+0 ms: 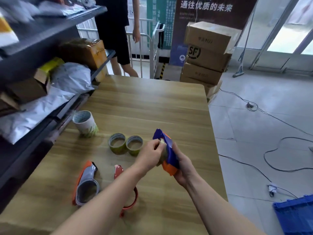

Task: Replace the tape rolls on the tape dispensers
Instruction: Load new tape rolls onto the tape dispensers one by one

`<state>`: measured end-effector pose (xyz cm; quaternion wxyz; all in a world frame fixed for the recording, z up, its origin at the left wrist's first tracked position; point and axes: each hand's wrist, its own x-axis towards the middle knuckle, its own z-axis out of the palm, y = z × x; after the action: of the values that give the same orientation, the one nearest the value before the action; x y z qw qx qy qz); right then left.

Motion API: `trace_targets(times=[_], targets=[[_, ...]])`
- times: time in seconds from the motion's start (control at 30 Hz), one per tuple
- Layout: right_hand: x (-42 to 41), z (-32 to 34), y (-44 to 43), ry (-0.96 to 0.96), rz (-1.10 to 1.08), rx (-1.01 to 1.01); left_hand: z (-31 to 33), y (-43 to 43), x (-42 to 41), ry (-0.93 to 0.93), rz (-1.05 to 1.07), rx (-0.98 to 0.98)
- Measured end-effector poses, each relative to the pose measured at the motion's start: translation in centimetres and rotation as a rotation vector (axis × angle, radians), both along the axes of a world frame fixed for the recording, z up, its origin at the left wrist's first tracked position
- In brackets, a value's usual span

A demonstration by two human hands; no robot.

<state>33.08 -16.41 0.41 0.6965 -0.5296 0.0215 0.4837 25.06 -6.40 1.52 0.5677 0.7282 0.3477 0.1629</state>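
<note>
A person works a blue-and-orange plastic tape dispenser (171, 147) above the right half of a wood-grain table (152, 102), short of its right edge. The right grip (183, 168) is wrapped around the dispenser's body from below. The left grip (152, 154) pinches something pale at the dispenser's open side with fingertips pressed together. Whether that is a tape end or a spent core cannot be told.

The step in hand appears to be working the roll in this first dispenser. Two olive-yellow tape rolls (118, 150) lie flat and touching each other near the table's middle, just left of the hands, apparently the replacements. The next move likely calls for freeing the dispenser's hub and then reaching for one of those rolls.

A grey-and-orange tape dispenser (86, 182) lies toward the table's near left corner. Just to its right is a red tape dispenser (118, 171), partly hidden under the left forearm. A tall white cylinder with green print (86, 124) stands near the left edge.

Beyond the far right corner, stacked brown cardboard boxes (208, 68) carry an "SF" logo. A dark banner (205, 17) behind them reads "通往优质的未来". A second person (115, 31) stands past the far edge.
</note>
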Motion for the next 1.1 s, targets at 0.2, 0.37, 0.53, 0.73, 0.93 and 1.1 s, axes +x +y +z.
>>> trace_targets(times=[0.2,0.37,0.53,0.73,0.93,1.1], targets=[[0.3,2.3,-0.1,-0.133,0.083,-0.017,2.3,0.0,-0.1,-0.008,-0.054,0.021],[0.9,3.6,0.6,-0.219,0.094,-0.116,3.5,0.8,-0.4,-0.004,-0.11,0.027],[0.2,4.9,1.7,-0.302,0.035,-0.16,4.2,1.9,-1.5,-0.014,-0.155,0.01],[-1.2,6.3,3.2,-0.321,-0.012,-0.144,5.0,2.7,-3.2,-0.075,-0.22,0.007],[-2.3,7.1,4.1,-0.387,0.039,-0.165,5.5,2.4,-3.9,0.038,-0.135,0.384],[-2.3,7.3,4.0,-0.399,0.043,-0.183,6.3,3.6,-5.2,0.054,-0.228,0.348]])
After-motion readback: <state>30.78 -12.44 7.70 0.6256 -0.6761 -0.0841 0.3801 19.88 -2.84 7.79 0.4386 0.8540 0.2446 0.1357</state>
